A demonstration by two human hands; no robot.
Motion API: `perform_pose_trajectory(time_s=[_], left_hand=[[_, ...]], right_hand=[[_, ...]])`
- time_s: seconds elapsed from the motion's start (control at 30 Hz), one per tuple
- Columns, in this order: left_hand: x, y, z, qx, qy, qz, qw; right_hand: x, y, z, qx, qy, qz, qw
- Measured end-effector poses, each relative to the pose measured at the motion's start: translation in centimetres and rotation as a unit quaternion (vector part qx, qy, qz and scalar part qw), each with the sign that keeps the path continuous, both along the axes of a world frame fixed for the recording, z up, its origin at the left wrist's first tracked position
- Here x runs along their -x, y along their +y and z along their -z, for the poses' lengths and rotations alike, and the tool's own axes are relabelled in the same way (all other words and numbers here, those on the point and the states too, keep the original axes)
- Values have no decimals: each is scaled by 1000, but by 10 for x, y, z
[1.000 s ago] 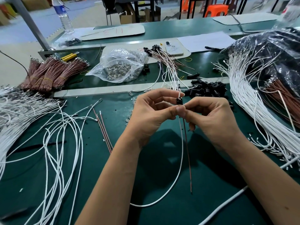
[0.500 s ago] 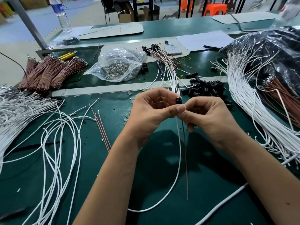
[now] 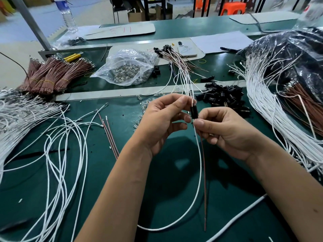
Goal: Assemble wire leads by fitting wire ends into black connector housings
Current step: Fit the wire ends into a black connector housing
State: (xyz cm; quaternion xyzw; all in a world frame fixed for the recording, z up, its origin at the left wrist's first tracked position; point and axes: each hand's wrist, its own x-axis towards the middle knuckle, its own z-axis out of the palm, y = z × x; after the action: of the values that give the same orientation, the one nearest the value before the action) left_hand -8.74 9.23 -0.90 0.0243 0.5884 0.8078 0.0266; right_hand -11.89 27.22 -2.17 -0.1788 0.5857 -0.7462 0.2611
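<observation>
Left hand (image 3: 162, 119) fingers loosely curled, fingertips by the small black cylindrical connector housing (image 3: 194, 110), held above the green bench (image 3: 104, 172). Right hand (image 3: 225, 131) pinches thin white wire (image 3: 199, 145) and brown wire (image 3: 203, 172) beneath. Risk: a half-seated wire end pulls out if the pinch slips.

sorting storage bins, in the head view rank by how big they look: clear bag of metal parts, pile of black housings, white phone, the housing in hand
1. clear bag of metal parts
2. pile of black housings
3. white phone, though it lies farther back, so its true size is unsure
4. housing pinched between the left hand and right hand
</observation>
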Motion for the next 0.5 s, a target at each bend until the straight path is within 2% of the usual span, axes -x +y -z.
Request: perform_pose_trajectory(time_s=[0.1, 0.3, 0.5], left_hand=[[1, -2, 0, -13, -6, -2, 1000], [-2, -3, 0, -11, 10, 66, 998], [-2, -4, 4, 11, 48, 57, 997]], right_hand=[[0, 1, 0, 5, -9, 1, 1000], [1, 2, 1, 4, -16, -20, 1000], [1, 1, -1, 22, -27, -5, 999]])
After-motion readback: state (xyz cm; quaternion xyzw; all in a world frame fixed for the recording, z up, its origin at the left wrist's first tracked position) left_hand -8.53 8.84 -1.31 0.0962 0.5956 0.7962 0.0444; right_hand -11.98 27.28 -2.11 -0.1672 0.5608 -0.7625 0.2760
